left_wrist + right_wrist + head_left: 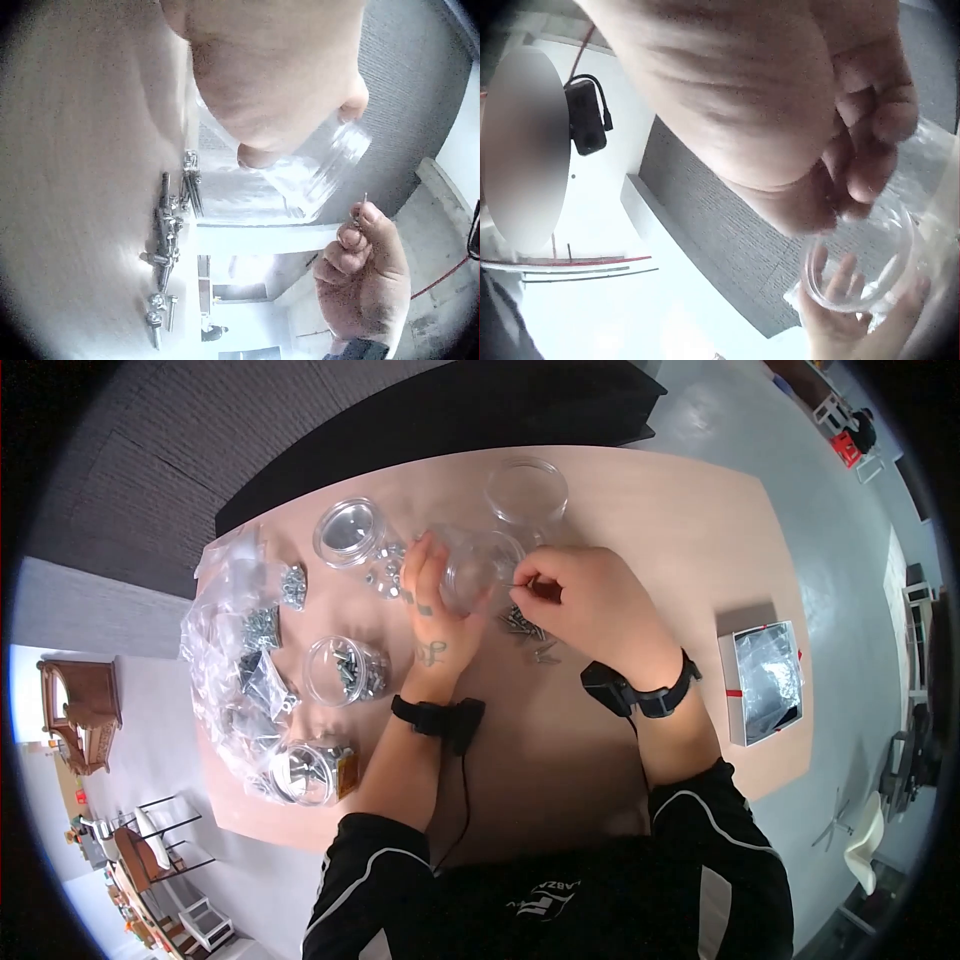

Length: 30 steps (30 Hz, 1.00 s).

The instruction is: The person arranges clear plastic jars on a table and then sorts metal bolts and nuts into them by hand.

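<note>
My left hand [437,615] grips a clear plastic jar [470,572] around its side, holding it tilted with its mouth toward my right hand [600,600]. Between the thumb and fingers of that right hand, close by the jar's mouth, a small thin metal screw [365,199] is pinched; most of it is hidden by the fingertips. On the table below the two hands lies a loose pile of silver screws [520,622], seen from the side in the left wrist view. The round rim of the jar [859,307] shows below my right fingers in the right wrist view.
Left of my hands stand a jar of nuts [388,572], a jar of screws [372,672] and another filled jar [315,772]. Plastic bags [225,690] of hardware line the left edge. A clear round container [527,492] is behind; a white box [737,705] sits right.
</note>
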Available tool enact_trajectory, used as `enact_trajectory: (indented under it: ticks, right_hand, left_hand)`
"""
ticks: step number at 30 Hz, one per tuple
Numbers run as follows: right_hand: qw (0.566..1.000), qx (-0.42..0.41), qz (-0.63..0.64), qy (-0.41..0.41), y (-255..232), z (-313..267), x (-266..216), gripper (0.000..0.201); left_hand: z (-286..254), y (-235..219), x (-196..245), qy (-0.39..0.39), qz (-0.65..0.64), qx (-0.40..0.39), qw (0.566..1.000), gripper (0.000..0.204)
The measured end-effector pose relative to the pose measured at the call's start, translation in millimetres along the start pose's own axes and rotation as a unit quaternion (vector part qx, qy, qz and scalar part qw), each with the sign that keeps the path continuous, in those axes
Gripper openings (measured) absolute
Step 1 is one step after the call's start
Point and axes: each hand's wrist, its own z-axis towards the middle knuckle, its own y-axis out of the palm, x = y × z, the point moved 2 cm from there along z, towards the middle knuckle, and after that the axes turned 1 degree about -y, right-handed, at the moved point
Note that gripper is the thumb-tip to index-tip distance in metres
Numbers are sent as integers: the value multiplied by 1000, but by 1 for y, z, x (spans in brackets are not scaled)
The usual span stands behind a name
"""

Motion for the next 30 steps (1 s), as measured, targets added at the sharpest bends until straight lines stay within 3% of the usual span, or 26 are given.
enact_trajectory:
  ticks: [5,8,11,13,14,16,23,26,28,30]
  right_hand:
    - [999,-7,-30,-37,14,6,26,15]
    - [999,3,45,1,0,7,25,15]
    - [998,-34,-24,54,-14,6,34,19]
    - [972,-139,-176,70,-7,-2,56,27]
    - [972,-138,-177,71,-4,-4,64,27]
    - [942,-229,-232,85,6,-8,78,29]
    - [936,-228,-260,60,20,-4,83,23]
    - [954,-217,-199,58,1,1,55,20]
    - [983,-165,-33,69,-8,3,30,23]
    - [990,-130,18,60,-6,0,22,23]
  left_hand:
    - [-3,1,2,19,13,12,1000,93]
    - [-3,-2,3,15,9,4,1000,95]
    - [-3,-4,4,13,27,4,1000,101]
    - [-5,-4,3,-13,28,0,1000,103]
    - [-5,-4,3,-12,27,-1,1000,103]
    - [-5,-4,1,-12,27,4,1000,105]
    - [-6,-4,1,-17,4,16,1000,105]
    - [-4,-6,1,-13,54,-14,998,100]
    - [-4,-4,-1,4,16,-11,1000,95]
    - [-5,-3,2,15,19,-12,1000,93]
